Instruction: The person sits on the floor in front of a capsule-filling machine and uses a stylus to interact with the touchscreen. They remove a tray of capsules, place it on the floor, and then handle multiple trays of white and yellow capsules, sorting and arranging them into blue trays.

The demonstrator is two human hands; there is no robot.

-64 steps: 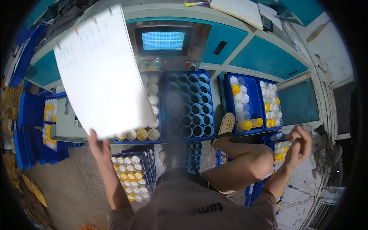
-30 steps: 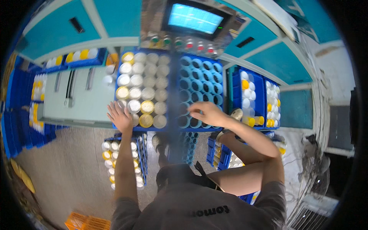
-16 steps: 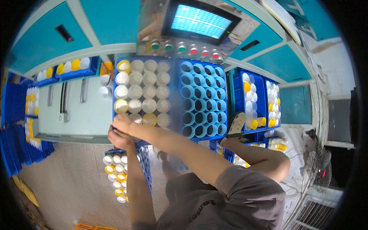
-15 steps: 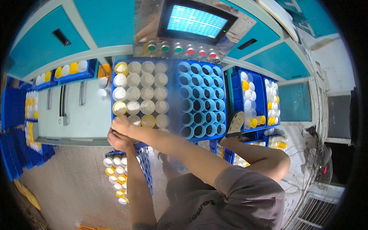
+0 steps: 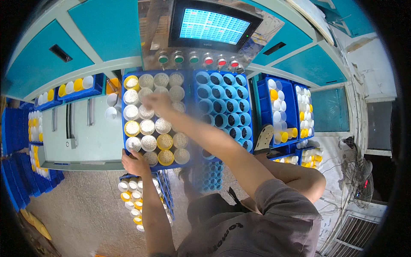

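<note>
We have the right hand [image 5: 156,102] above the blue tray [image 5: 124,139] of granule-filled cups, over its upper-middle rows; motion blur, so we can't tell if the fingers pinch anything. Left hand [image 5: 136,164] is at the tray's front-left corner, fingers bent there; grip on the rim, we can't tell. Tray sits in front of the person, below the lit screen [image 5: 215,26] and the push buttons [image 5: 193,57]. We see mostly white cups in it, a few yellow. Just right, light-blue cups [image 5: 217,92] with dark contents, partly behind the right forearm.
</note>
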